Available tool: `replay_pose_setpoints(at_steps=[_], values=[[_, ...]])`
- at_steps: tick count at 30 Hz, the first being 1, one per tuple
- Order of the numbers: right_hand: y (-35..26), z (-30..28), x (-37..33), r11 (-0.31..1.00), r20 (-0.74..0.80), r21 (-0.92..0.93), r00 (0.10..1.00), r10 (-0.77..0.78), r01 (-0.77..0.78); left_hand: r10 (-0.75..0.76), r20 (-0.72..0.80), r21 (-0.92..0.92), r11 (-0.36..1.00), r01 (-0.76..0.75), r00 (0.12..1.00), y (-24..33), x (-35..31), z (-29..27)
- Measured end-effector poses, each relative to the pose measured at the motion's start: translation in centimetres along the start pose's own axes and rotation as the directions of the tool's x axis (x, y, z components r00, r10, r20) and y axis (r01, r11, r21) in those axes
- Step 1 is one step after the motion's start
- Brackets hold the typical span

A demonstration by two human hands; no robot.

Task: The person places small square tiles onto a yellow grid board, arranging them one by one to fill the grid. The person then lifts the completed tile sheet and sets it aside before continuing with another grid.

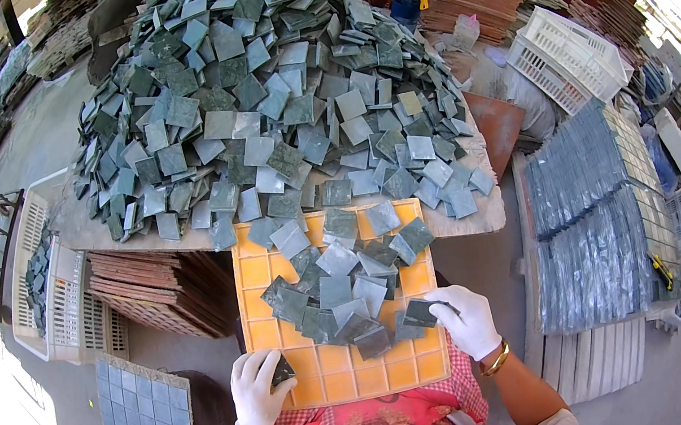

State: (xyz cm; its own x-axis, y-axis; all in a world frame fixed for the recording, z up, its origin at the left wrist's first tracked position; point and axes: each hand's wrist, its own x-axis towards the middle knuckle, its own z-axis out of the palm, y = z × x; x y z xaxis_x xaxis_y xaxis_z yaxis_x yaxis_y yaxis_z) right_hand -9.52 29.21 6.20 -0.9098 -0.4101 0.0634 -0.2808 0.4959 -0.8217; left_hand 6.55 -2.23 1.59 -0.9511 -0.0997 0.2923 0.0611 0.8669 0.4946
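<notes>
Both forearms (525,391) angle inward; left grip (257,394) pinches a dark tile (283,369); right grip (469,322) pinches another tile (419,314).

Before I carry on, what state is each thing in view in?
Left hand: gloved, gripping a dark tile
Right hand: gloved, gripping another tile
Orange tray: partly covered, some cells bare
Loose tiles: jumbled on the tray
Large heap: loose, untidy
Left crate: holding tiles
Right-side tile stacks: lined up in rows
</notes>
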Motion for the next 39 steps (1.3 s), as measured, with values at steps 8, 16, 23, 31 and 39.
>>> replay_pose_setpoints(at_steps=[8,16,23,31,39], values=[[-0.8,6.1,4.9,0.874,0.154,-0.385,0.955,-0.254,0.295,0.243,0.244,0.16,0.945,-0.286,0.939,5.0,6.2,2.9],[-1.9,7.6,10.3,0.646,0.202,-0.496,0.801,-0.564,0.58,0.256,0.197,0.238,0.924,-0.3,0.946,2.5,11.4,4.9],[-3.0,5.7,22.4,0.751,0.161,-0.542,0.924,-0.346,0.376,0.329,0.27,0.126,0.92,-0.372,0.905,2.0,14.2,3.4],[-1.2,8.6,28.2,0.562,-0.077,-0.82,0.952,-0.297,0.109,0.299,0.256,0.146,0.928,-0.343,0.919,2.2,13.9,3.5],[2.2,6.2,31.2,0.563,-0.024,-0.732,0.81,-0.586,0.385,0.303,0.237,0.109,0.936,-0.336,0.923,1.9,14.0,3.8]])
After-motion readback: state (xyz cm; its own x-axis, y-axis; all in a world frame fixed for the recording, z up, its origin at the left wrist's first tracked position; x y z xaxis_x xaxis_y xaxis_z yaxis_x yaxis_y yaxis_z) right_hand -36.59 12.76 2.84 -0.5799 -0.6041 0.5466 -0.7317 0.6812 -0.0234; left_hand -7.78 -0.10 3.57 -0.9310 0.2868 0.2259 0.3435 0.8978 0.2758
